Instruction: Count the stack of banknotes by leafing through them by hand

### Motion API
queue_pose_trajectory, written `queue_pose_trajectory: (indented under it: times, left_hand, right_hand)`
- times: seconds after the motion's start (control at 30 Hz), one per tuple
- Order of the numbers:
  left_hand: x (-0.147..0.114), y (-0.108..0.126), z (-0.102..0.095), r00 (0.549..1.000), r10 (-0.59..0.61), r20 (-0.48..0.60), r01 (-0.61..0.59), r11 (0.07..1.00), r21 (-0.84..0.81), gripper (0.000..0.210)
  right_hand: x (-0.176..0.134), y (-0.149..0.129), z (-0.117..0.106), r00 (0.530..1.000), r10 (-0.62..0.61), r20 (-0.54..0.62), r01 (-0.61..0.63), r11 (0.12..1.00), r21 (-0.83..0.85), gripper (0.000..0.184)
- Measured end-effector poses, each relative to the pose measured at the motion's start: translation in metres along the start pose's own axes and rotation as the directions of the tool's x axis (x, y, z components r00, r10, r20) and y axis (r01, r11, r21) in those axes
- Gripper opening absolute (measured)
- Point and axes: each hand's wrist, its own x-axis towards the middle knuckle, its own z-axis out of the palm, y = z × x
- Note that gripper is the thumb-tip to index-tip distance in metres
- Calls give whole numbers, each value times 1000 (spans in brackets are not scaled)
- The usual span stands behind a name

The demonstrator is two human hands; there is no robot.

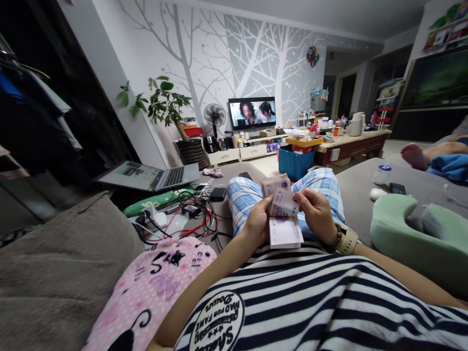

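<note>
A stack of banknotes [275, 186] is in my left hand [259, 220], whose thumb presses on the near face of the notes. My right hand [315, 210] pinches the right edge of one purple-toned banknote [284, 202] at the front of the stack. Below it, another pale banknote [285, 231] hangs down toward my lap, its top edge hidden behind the front note. The notes are above my lap, between my knees in blue-and-white checked trousers [244, 192]. A beaded bracelet and a pale watch [348, 240] sit on my right wrist.
To the left are an open laptop [153, 176], tangled cables [197, 214] and a pink patterned blanket [161, 287]. On the right lie a green neck pillow [395, 229], a white mouse [378, 194] and a jar [382, 174]. Another person's foot [415, 156] rests farther back.
</note>
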Motion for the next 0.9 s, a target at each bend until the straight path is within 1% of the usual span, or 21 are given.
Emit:
queue_pose_trajectory:
  times: [0.2,0.3,0.57,0.77,0.9]
  left_hand:
    - [-2,1,3,1000,-22,-4,22,1000,11,32]
    - [-1,1,2,1000,-21,-12,21,1000,22,31]
    - [0,0,1,1000,-28,-12,28,999,36,27]
    - [1,-1,0,1000,-27,-13,28,999,32,26]
    - [0,-1,1,1000,-19,-12,19,1000,18,25]
  right_hand:
    - [-3,-4,-1,995,-96,28,97,994,-40,33]
    - [-4,-6,-1,992,-121,33,123,989,-75,30]
    - [-6,-8,0,996,-95,3,94,990,-106,28]
    - [-6,-10,0,994,-109,4,109,986,-129,25]
    - [-6,-10,0,991,-130,27,132,983,-130,22]
